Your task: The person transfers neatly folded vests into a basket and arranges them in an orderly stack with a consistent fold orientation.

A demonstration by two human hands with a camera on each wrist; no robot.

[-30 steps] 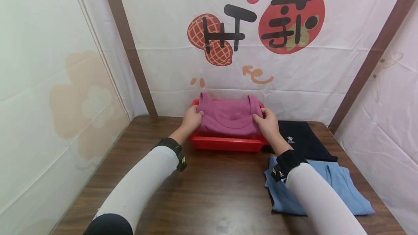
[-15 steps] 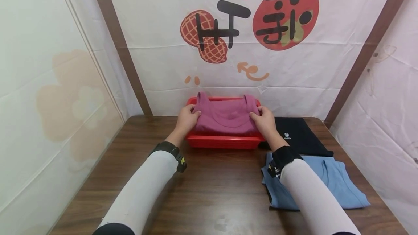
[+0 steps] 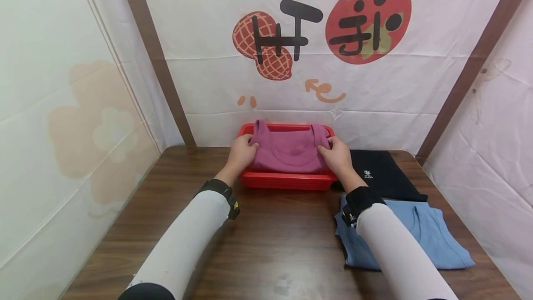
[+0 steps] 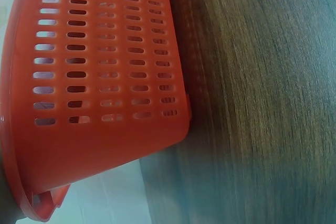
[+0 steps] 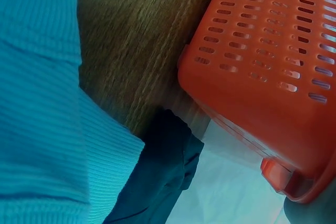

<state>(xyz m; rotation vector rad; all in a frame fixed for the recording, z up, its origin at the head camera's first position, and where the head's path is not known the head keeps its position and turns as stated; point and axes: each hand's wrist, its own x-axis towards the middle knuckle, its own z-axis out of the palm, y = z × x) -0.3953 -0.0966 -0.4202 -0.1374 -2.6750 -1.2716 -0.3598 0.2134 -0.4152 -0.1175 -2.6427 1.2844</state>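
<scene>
White printed fabric [image 3: 200,82] hangs behind a brown wooden desk [image 3: 266,235]. Thumbs uppermost, the person's left hand [image 3: 242,153] and right hand [image 3: 337,157] pinch the two sides of a pink garment [image 3: 291,154], a strap standing up just inside each grip. Both hands hold the same places as a second ago, but the garment sits slightly lower: more of the far rim shows above it.

It lies within the top of a red basket [image 3: 287,182] at the middle of the desk's far edge. Its straps and the open side of its curved neckline point toward that edge; as it lies folded, its long axis runs left to right, along the basket's length. Slotted basket walls show in both wrist views.

Farther back along the arms come dark wristbands [image 3: 366,200] and white sleeves [image 3: 179,240]. To the basket's right, a folded black garment [image 3: 391,177] with a small white mark lies near the far right corner, and a folded blue garment [image 3: 435,237] touches its near side, by the desk's right edge.
</scene>
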